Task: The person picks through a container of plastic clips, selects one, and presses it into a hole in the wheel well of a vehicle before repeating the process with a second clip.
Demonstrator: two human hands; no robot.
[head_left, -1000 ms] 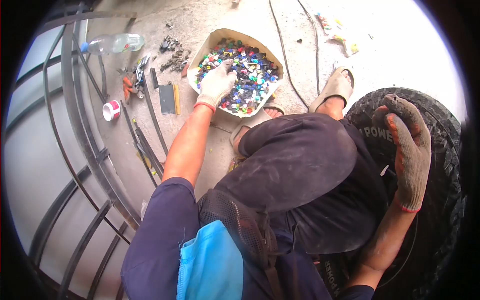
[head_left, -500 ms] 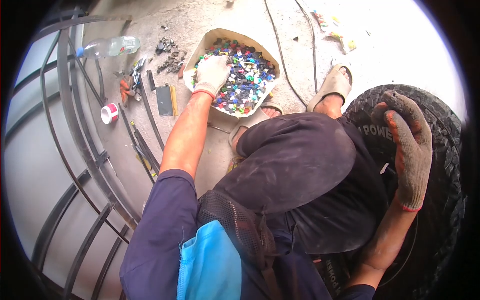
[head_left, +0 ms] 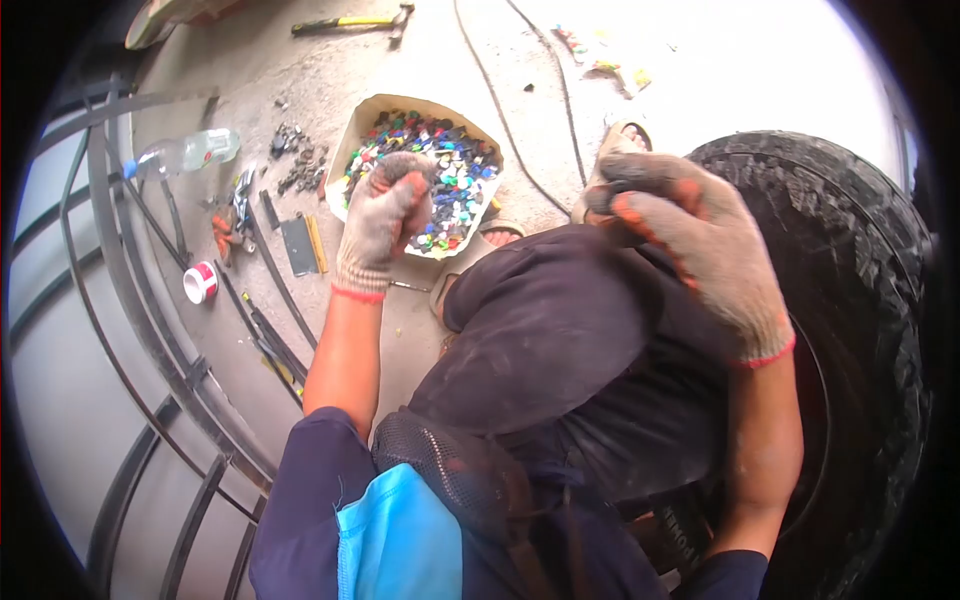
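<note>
A person crouches on a concrete floor [head_left: 420, 40], seen from above over dark trousers. The left hand [head_left: 385, 215], in a dirty knit glove, is lifted just above a shallow cardboard tray [head_left: 362, 112] heaped with small coloured plastic caps [head_left: 445, 175]. Its fingers are curled nearly shut into a loose fist; whether that grip holds a cap cannot be told. The right hand [head_left: 690, 235], in a grey and orange glove, is raised over the knee beside a large black tyre [head_left: 850, 260], fingers bent inward, its grip apparently empty.

The tray lies ahead of the knees, near a sandalled foot [head_left: 615, 150]. Left of it on the floor lie a plastic bottle [head_left: 185, 152], a tape roll [head_left: 200, 282], scattered small metal tools [head_left: 290, 215] and curved steel bars [head_left: 150, 300]. A hammer [head_left: 350, 20] lies at the floor's far edge.
</note>
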